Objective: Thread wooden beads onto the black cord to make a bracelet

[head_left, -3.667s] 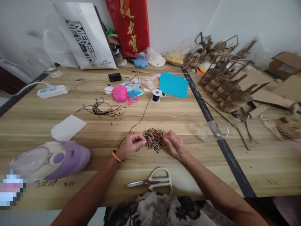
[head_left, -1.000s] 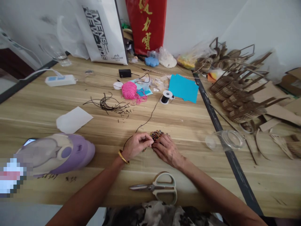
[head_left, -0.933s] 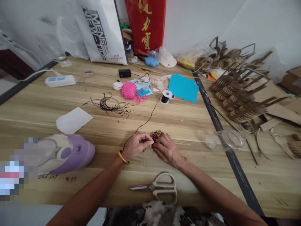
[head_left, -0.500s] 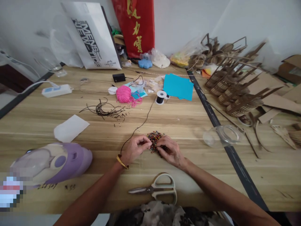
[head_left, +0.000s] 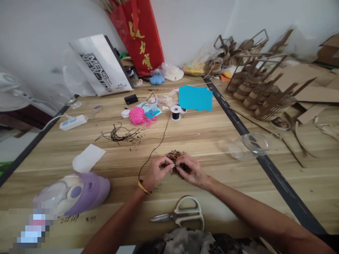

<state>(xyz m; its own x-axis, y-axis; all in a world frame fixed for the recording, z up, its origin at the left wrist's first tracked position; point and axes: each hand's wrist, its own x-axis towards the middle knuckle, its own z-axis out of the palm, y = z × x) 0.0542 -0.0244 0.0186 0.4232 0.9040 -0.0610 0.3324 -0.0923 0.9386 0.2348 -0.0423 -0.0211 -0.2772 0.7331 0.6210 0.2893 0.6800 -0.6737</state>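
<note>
A small heap of coloured beads (head_left: 172,155) lies on the wooden table (head_left: 212,141). My left hand (head_left: 156,173), with a gold bangle on the wrist, pinches the end of a thin black cord (head_left: 156,144) beside the heap. That cord runs back to a black spool (head_left: 175,113). My right hand (head_left: 192,171) rests on the near side of the heap, thumb and forefinger pinched on a bead right at the cord's tip. Both sets of fingertips meet over the beads.
White-handled scissors (head_left: 182,216) lie near the table's front edge. A purple and white device (head_left: 76,190) and a white paper scrap (head_left: 88,162) sit at the left. Also here: an overturned clear jar (head_left: 250,144), pink yarn (head_left: 137,116), blue paper (head_left: 196,98), cord scraps (head_left: 119,134) and wooden cut-outs (head_left: 259,91).
My head has tilted, so the whole scene has shifted and rotated. My right fingers have lifted from lying on the beads to a pinch against my left fingertips.
</note>
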